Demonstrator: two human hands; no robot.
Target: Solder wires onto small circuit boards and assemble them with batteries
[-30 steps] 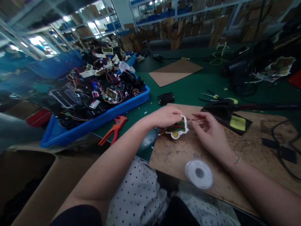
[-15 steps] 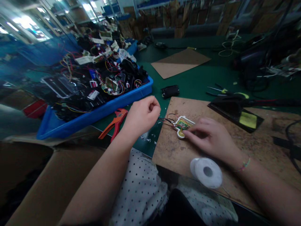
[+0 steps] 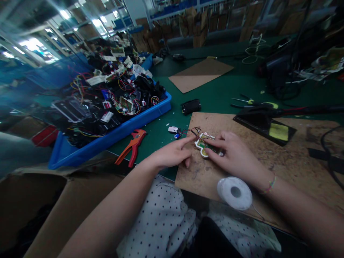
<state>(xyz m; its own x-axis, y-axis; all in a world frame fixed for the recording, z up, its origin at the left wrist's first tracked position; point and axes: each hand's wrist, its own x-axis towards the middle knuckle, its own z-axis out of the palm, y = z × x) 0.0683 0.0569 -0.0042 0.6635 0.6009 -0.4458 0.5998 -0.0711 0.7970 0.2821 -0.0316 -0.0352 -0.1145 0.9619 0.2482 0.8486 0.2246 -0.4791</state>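
Observation:
On the edge of a brown work board sits a small circuit board in a white plastic frame (image 3: 203, 152), with thin red and black wires (image 3: 192, 129) running from it. My right hand (image 3: 232, 148) holds the circuit board by its right side, thumb and fingers over it. My left hand (image 3: 176, 152) is just left of it, index finger stretched to the wires and thumb apart; whether it touches them I cannot tell. At the wires' far end, a small white part (image 3: 173, 129) and a blue part (image 3: 177, 136) lie on the green mat.
Orange-red cutters (image 3: 133, 147) lie beside a blue bin (image 3: 113, 139) heaped with wired parts. A black case (image 3: 191, 106) stands behind the brown board (image 3: 188, 179). A solder spool (image 3: 235, 193), pliers (image 3: 254, 103) and a black holder with a yellow sponge (image 3: 278, 132) are at right.
My left hand has opened from a closed shape and moved right and down toward the circuit board. The white and blue parts now show on the mat. My right hand stays at the circuit board.

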